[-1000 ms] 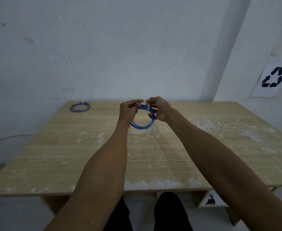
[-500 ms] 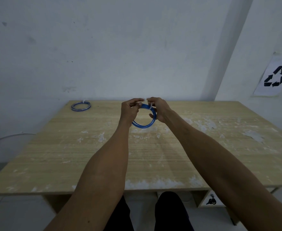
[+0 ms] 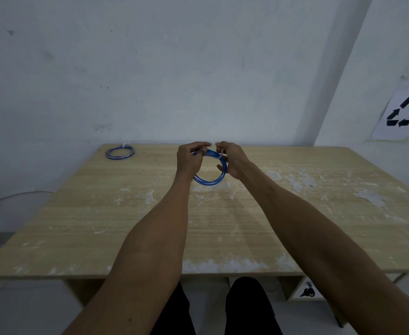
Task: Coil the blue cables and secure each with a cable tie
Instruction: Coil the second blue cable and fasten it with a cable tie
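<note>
I hold a coiled blue cable up over the middle of the wooden table. My left hand grips the coil's upper left side. My right hand grips its upper right side, where a white cable tie wraps the strands. The tie's free end pokes up between my fingertips. A second blue coil, with a white tie on it, lies flat at the table's far left corner.
The table surface carries white paint stains. A white wall stands right behind it, with a recycling sign on the right wall. A thin white cord runs along the wall at the left. My legs show under the table's front edge.
Both hands have stayed at the same spot over the table, with the fingers shifting slightly at the top of the coil around the tie.
</note>
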Action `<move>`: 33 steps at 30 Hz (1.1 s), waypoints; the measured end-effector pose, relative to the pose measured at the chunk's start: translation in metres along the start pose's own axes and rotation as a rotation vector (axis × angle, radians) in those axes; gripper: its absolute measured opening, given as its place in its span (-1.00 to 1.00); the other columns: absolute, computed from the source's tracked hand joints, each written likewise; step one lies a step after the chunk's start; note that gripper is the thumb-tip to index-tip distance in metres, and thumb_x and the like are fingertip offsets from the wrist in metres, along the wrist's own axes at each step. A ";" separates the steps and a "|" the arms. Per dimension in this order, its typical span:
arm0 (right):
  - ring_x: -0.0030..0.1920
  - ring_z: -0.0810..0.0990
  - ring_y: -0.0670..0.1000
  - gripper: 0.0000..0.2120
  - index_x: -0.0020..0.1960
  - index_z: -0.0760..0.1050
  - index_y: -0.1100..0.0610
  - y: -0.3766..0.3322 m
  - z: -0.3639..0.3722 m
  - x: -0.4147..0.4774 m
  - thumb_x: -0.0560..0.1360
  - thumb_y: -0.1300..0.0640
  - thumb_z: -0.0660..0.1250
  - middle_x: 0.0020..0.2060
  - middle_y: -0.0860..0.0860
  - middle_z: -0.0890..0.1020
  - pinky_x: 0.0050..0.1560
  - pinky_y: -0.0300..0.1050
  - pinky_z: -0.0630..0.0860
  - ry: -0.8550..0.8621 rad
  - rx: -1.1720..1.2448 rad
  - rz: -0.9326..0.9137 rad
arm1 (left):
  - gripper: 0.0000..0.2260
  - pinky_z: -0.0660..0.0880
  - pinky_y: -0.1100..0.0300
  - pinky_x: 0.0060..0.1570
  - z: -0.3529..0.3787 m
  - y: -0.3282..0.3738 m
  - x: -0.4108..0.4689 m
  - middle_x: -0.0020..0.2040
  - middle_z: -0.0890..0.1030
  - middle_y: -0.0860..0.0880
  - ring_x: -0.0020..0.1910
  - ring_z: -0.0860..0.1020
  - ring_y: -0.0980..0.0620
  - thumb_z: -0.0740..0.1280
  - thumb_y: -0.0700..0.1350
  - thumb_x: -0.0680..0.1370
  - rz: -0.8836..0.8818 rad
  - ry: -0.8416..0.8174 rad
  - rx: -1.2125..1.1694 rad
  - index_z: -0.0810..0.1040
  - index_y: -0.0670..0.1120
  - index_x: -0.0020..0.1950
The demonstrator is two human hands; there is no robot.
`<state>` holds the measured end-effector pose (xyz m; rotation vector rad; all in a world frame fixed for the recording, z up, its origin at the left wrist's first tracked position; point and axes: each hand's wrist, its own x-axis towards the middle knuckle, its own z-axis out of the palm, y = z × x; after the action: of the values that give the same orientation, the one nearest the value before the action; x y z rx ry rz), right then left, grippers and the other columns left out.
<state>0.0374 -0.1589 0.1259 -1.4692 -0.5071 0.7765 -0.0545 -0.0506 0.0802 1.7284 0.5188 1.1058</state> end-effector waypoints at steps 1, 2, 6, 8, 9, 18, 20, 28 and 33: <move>-0.16 0.40 0.01 -0.76 -0.24 0.41 0.11 -0.001 0.000 0.000 0.59 0.11 0.29 -0.20 0.00 0.46 -0.07 0.02 0.41 -0.007 0.004 0.004 | -0.83 0.58 0.07 0.11 0.001 0.000 0.000 0.00 0.73 -0.08 0.05 0.67 -0.02 0.38 -0.30 0.56 0.005 0.004 0.003 0.73 -0.15 0.08; -0.17 0.39 0.01 -0.77 -0.23 0.41 0.11 -0.001 -0.001 0.000 0.59 0.12 0.28 -0.21 0.00 0.46 -0.08 0.01 0.41 -0.009 0.006 0.008 | -0.83 0.58 0.06 0.14 0.002 0.000 -0.001 0.01 0.73 -0.08 0.07 0.67 -0.03 0.38 -0.30 0.56 0.008 0.005 0.005 0.73 -0.16 0.08; -0.16 0.41 0.02 -0.80 -0.19 0.41 0.10 -0.002 -0.003 0.000 0.60 0.11 0.27 -0.14 0.01 0.47 -0.10 0.01 0.41 0.001 -0.011 0.020 | -0.84 0.59 0.09 0.10 0.005 0.001 -0.001 -0.01 0.73 -0.10 0.04 0.67 -0.04 0.39 -0.30 0.56 -0.001 0.001 0.004 0.73 -0.18 0.07; -0.14 0.40 0.02 -0.82 -0.17 0.41 0.10 -0.002 -0.002 0.001 0.60 0.10 0.27 -0.11 0.03 0.46 -0.10 0.01 0.41 0.010 -0.023 0.015 | -0.85 0.57 0.18 -0.01 0.006 0.001 -0.001 -0.03 0.73 -0.11 -0.06 0.66 0.04 0.39 -0.31 0.55 -0.013 0.003 -0.017 0.72 -0.20 0.06; -0.14 0.40 0.02 -0.83 -0.16 0.41 0.11 -0.002 -0.002 0.001 0.60 0.10 0.27 -0.10 0.03 0.46 -0.10 0.01 0.40 0.015 -0.025 0.014 | -0.85 0.54 0.25 -0.07 0.006 0.001 -0.001 -0.05 0.73 -0.12 -0.11 0.65 0.11 0.39 -0.32 0.55 -0.023 0.003 -0.027 0.72 -0.21 0.06; -0.15 0.43 0.03 -0.81 -0.17 0.42 0.11 0.003 0.001 0.002 0.60 0.09 0.28 -0.14 0.03 0.47 -0.12 0.00 0.43 0.025 -0.031 0.012 | -0.83 0.47 0.38 -0.30 0.002 0.004 -0.004 -0.05 0.73 -0.12 -0.25 0.62 0.29 0.43 -0.30 0.55 -0.090 -0.002 -0.129 0.70 -0.23 0.13; -0.15 0.42 0.04 -0.79 -0.19 0.41 0.11 0.005 0.003 0.002 0.61 0.09 0.27 -0.15 0.03 0.46 -0.11 0.00 0.43 0.027 -0.029 0.009 | -0.83 0.46 0.37 -0.31 0.001 0.004 -0.003 -0.05 0.73 -0.13 -0.26 0.61 0.30 0.43 -0.30 0.55 -0.090 -0.003 -0.131 0.70 -0.23 0.12; -0.15 0.44 0.04 -0.83 -0.13 0.43 0.13 0.007 0.003 0.007 0.62 0.11 0.26 -0.09 0.05 0.47 -0.10 0.00 0.45 0.027 -0.060 -0.004 | -0.84 0.44 0.36 -0.32 -0.001 0.005 -0.002 -0.11 0.72 -0.11 -0.30 0.59 0.28 0.43 -0.32 0.53 -0.078 -0.021 -0.094 0.71 -0.22 0.09; -0.17 0.42 0.05 -0.82 -0.14 0.42 0.13 0.008 0.002 0.010 0.62 0.10 0.26 -0.10 0.08 0.47 -0.14 -0.01 0.42 0.056 -0.079 -0.013 | -0.83 0.47 0.42 -0.26 0.003 0.004 -0.001 -0.04 0.73 -0.19 -0.27 0.61 0.30 0.44 -0.32 0.52 -0.059 -0.037 -0.056 0.71 -0.25 0.10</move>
<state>0.0418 -0.1505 0.1163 -1.5553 -0.5098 0.7095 -0.0532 -0.0545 0.0834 1.6721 0.5080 1.0355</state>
